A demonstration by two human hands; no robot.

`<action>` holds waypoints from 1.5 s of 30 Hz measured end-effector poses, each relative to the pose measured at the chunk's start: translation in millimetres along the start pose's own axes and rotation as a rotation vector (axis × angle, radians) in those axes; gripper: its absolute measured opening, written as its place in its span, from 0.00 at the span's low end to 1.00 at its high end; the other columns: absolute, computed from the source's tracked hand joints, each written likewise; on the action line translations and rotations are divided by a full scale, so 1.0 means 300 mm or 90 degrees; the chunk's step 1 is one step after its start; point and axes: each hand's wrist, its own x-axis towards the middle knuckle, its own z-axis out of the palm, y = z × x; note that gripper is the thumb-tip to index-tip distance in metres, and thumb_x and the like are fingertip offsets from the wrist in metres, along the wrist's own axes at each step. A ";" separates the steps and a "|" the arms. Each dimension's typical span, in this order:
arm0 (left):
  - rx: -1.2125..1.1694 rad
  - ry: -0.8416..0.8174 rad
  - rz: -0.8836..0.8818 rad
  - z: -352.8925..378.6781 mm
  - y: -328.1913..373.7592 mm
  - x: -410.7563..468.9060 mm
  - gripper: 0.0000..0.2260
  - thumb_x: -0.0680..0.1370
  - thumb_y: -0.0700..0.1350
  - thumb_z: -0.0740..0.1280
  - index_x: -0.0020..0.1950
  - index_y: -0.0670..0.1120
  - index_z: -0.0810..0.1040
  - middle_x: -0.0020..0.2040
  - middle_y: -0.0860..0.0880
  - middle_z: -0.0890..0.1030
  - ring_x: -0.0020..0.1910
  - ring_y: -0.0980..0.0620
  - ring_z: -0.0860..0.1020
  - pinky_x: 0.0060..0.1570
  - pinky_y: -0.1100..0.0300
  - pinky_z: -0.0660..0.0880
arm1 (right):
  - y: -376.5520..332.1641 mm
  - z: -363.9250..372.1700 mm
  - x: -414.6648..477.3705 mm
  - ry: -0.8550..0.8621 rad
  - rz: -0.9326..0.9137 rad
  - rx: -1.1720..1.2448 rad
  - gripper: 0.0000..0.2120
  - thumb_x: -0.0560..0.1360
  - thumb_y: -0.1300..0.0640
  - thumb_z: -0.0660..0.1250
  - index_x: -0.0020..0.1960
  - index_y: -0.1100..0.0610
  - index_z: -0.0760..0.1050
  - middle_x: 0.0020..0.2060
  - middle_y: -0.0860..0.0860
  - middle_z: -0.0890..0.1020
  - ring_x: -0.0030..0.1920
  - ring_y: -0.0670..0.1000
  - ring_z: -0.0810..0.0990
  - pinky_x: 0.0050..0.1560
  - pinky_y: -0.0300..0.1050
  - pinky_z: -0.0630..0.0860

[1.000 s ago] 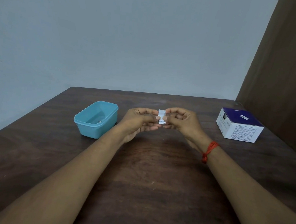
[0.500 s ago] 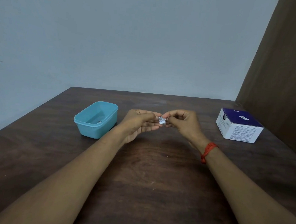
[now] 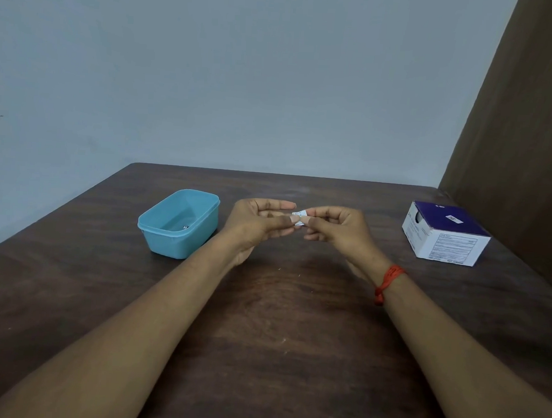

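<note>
Tipped over since a second ago, the small white packet (image 3: 300,217) now lies with its long axis left to right, no longer upright.
Left hand (image 3: 257,227) pinches its left end between thumb and forefinger, other fingers stretched out; right hand (image 3: 338,228) pinches the right end, fingers curled. Creased and faintly printed, it hangs above the table (image 3: 276,338), well apart from the blue tub (image 3: 175,244) and the box (image 3: 444,241) near the right edge.

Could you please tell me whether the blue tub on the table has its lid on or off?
Off: the blue tub stands open-topped, its inside visible, no lid on it.
</note>
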 end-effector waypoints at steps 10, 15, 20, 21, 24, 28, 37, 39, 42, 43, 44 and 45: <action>0.256 0.077 0.119 0.019 -0.043 0.011 0.09 0.74 0.38 0.76 0.53 0.42 0.86 0.44 0.46 0.87 0.43 0.51 0.87 0.45 0.61 0.83 | 0.027 -0.001 0.016 0.012 0.016 -0.024 0.03 0.73 0.68 0.74 0.47 0.64 0.83 0.41 0.59 0.86 0.33 0.48 0.83 0.37 0.39 0.82; 0.329 0.127 0.101 0.025 -0.103 0.026 0.08 0.75 0.42 0.76 0.52 0.41 0.86 0.43 0.45 0.87 0.41 0.50 0.86 0.44 0.58 0.84 | 0.059 0.003 0.020 0.029 0.058 -0.042 0.08 0.74 0.70 0.73 0.52 0.70 0.80 0.40 0.58 0.84 0.31 0.47 0.82 0.38 0.39 0.83; 0.373 0.124 0.081 0.026 -0.108 0.029 0.09 0.75 0.44 0.76 0.53 0.42 0.86 0.44 0.47 0.87 0.42 0.49 0.86 0.47 0.55 0.84 | 0.064 0.006 0.022 0.031 0.065 -0.065 0.05 0.74 0.71 0.71 0.50 0.69 0.80 0.37 0.55 0.84 0.29 0.43 0.81 0.36 0.36 0.82; 0.383 0.121 0.075 0.026 -0.110 0.023 0.08 0.76 0.43 0.75 0.53 0.42 0.86 0.45 0.47 0.87 0.42 0.49 0.86 0.47 0.56 0.83 | 0.066 0.009 0.016 0.033 0.071 -0.073 0.05 0.74 0.71 0.71 0.50 0.70 0.80 0.37 0.55 0.83 0.29 0.43 0.81 0.36 0.36 0.82; 0.397 0.114 0.052 0.033 -0.117 0.013 0.08 0.78 0.40 0.72 0.55 0.38 0.84 0.46 0.44 0.86 0.40 0.51 0.84 0.43 0.61 0.81 | 0.075 0.023 0.006 0.046 0.094 -0.095 0.05 0.75 0.72 0.70 0.51 0.70 0.80 0.40 0.59 0.83 0.32 0.48 0.81 0.37 0.37 0.82; 0.503 0.109 0.022 0.073 -0.073 0.005 0.07 0.81 0.42 0.68 0.56 0.40 0.82 0.51 0.41 0.85 0.48 0.46 0.82 0.49 0.58 0.77 | 0.040 0.041 -0.004 0.071 0.109 -0.108 0.06 0.75 0.72 0.70 0.52 0.72 0.79 0.40 0.60 0.82 0.29 0.46 0.80 0.34 0.36 0.81; 0.593 -0.097 0.109 0.328 0.057 -0.150 0.04 0.80 0.41 0.67 0.51 0.43 0.81 0.41 0.44 0.84 0.35 0.50 0.80 0.35 0.61 0.73 | -0.159 -0.200 -0.299 0.131 0.090 -0.102 0.09 0.75 0.73 0.69 0.55 0.73 0.77 0.35 0.57 0.81 0.26 0.41 0.80 0.32 0.35 0.80; 0.558 -0.213 0.095 0.445 0.065 -0.209 0.03 0.81 0.39 0.66 0.51 0.42 0.80 0.38 0.45 0.84 0.27 0.54 0.80 0.25 0.63 0.73 | -0.203 -0.317 -0.427 0.145 0.094 -0.109 0.08 0.75 0.72 0.69 0.54 0.70 0.78 0.31 0.54 0.82 0.27 0.42 0.80 0.33 0.35 0.80; 0.551 -0.369 0.076 0.658 0.052 -0.310 0.04 0.81 0.39 0.66 0.51 0.39 0.78 0.36 0.46 0.84 0.24 0.54 0.80 0.20 0.64 0.72 | -0.262 -0.519 -0.649 0.134 0.148 -0.124 0.04 0.75 0.71 0.70 0.50 0.67 0.79 0.34 0.56 0.84 0.31 0.46 0.83 0.38 0.40 0.84; 0.554 -0.412 0.071 0.735 0.044 -0.349 0.04 0.81 0.39 0.65 0.51 0.39 0.79 0.35 0.46 0.84 0.24 0.53 0.81 0.21 0.63 0.73 | -0.281 -0.585 -0.727 0.133 0.166 -0.128 0.03 0.75 0.70 0.69 0.48 0.66 0.80 0.35 0.56 0.84 0.33 0.47 0.83 0.39 0.42 0.84; 0.555 -0.450 0.070 0.813 0.032 -0.388 0.04 0.81 0.39 0.65 0.50 0.39 0.78 0.35 0.46 0.84 0.24 0.52 0.81 0.21 0.63 0.73 | -0.297 -0.652 -0.803 0.140 0.182 -0.131 0.03 0.76 0.70 0.69 0.48 0.65 0.80 0.35 0.56 0.85 0.33 0.48 0.84 0.39 0.42 0.84; 0.553 -0.482 0.072 0.890 0.017 -0.427 0.04 0.82 0.39 0.64 0.49 0.40 0.78 0.34 0.46 0.84 0.24 0.52 0.81 0.21 0.63 0.73 | -0.312 -0.716 -0.876 0.150 0.197 -0.131 0.04 0.76 0.70 0.69 0.47 0.64 0.80 0.35 0.56 0.85 0.34 0.49 0.84 0.38 0.42 0.84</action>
